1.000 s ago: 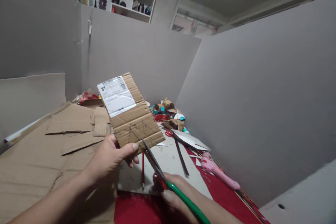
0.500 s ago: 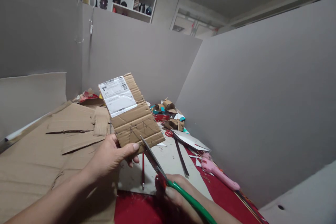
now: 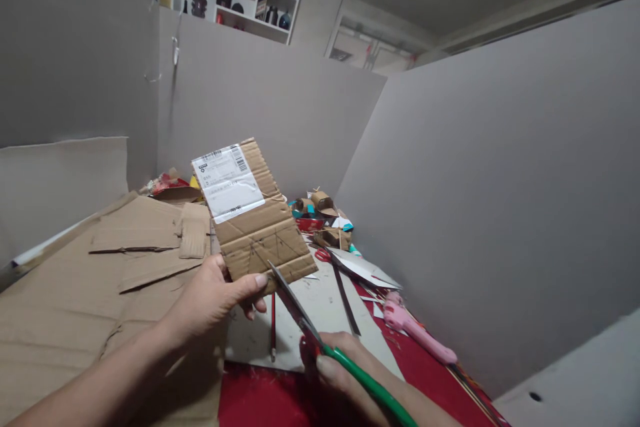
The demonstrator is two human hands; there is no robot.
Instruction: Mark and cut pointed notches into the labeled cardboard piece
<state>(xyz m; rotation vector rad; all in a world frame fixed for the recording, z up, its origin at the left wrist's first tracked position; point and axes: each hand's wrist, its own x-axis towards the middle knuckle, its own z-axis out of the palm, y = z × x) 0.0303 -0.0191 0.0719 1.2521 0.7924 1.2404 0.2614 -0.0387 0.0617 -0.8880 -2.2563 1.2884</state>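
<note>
At far left, a big sheet of brown cardboard (image 3: 55,320) covers that side of the table. Loose pieces with dark edges lie on it, among them a small cardboard rectangle (image 3: 195,233). The left hand (image 3: 217,297) comes next, its grip clamped on the lower edge of a corrugated cardboard piece (image 3: 280,233), thumb across the front and fingers curled behind. This piece is held up and tilted above the table, with a white shipping label (image 3: 227,183) on its upper part and dark slanting lines drawn across the lower part. Below it, a dark red pencil (image 3: 273,330) lies on a pale board (image 3: 240,347).

Further right, a pair of scissors (image 3: 303,317) points up and left, a blade tip in front of the cardboard's drawn lines; whether the other blade passes behind is hidden. The right hand (image 3: 345,363) has its grip closed around the red and green handles. Beyond are a cluster of small cardboard constructions (image 3: 323,203) and a red ring handle (image 3: 323,254), then a dark flat strip (image 3: 346,303) and white paper (image 3: 367,267). At right, a pink glue gun (image 3: 420,333) rests beside thin sticks (image 3: 475,387) on a red cover (image 3: 425,380).
</note>
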